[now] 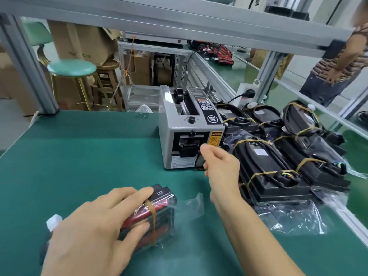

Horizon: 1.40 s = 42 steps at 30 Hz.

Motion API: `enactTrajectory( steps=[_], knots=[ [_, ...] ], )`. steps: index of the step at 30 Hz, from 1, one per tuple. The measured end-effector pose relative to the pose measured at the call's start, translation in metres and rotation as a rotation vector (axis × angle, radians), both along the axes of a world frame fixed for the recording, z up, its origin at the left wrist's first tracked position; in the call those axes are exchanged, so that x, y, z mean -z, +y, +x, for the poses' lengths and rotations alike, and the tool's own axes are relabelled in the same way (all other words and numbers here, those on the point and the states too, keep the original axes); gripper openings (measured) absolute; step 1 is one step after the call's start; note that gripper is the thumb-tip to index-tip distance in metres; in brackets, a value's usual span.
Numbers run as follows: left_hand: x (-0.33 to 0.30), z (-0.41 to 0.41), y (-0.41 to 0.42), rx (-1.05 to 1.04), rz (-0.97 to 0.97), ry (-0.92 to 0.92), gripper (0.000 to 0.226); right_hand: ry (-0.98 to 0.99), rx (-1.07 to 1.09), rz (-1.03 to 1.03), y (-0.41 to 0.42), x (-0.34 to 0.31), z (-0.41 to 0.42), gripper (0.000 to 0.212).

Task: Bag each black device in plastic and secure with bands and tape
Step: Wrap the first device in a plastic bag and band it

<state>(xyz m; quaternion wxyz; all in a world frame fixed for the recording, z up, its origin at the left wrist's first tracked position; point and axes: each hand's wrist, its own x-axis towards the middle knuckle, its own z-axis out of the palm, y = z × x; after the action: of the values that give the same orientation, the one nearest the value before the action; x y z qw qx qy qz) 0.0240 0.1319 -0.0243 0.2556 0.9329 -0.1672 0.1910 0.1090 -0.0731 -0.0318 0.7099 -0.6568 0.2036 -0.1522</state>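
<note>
One black-and-red device [159, 214], plastic-bagged, one tan rubber band [152, 220] around it.

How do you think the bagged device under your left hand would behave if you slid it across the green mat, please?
The bagged device looks blocky and rigid, so it would probably slide flat rather than roll. Its loose plastic bag sticks out beyond the rubber band and may crinkle or drag. The film looks glossy, so it could feel slippery under the left hand.

Bystander [338, 62] cropped at right edge
</note>
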Motion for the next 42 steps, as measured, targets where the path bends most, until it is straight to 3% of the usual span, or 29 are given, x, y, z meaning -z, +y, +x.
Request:
enactTrajectory(
  steps=[18,21,24,28,31,36,42],
  knots=[
    [-0.003,-0.008,-0.008,-0.017,0.043,-0.096,0.046,0.152,0.132,0.089,0.015,-0.003,0.04,0.01],
    [-0.003,-0.01,-0.01,-0.042,0.033,-0.126,0.046,0.219,0.048,0.284,0.012,-0.012,0.03,0.021],
    [-0.002,-0.013,-0.011,-0.036,-0.018,-0.143,0.039,0.224,-0.233,0.513,0.0,-0.034,-0.003,0.02],
    [-0.004,-0.016,-0.014,0.031,-0.153,-0.109,0.045,0.134,-0.416,0.286,-0.009,-0.066,-0.057,0.025],
    [-0.008,-0.021,-0.016,0.033,-0.18,-0.098,0.038,0.058,-0.451,0.079,0.002,-0.074,-0.088,0.014],
    [-0.001,-0.033,-0.028,-0.036,-0.193,-0.097,0.039,0.054,-0.492,0.044,0.025,-0.043,-0.111,0.01],
    [0.002,-0.04,-0.039,-0.139,-0.181,-0.098,0.031,0.054,-0.24,0.118,0.029,-0.025,-0.112,0.008]
  ],
)
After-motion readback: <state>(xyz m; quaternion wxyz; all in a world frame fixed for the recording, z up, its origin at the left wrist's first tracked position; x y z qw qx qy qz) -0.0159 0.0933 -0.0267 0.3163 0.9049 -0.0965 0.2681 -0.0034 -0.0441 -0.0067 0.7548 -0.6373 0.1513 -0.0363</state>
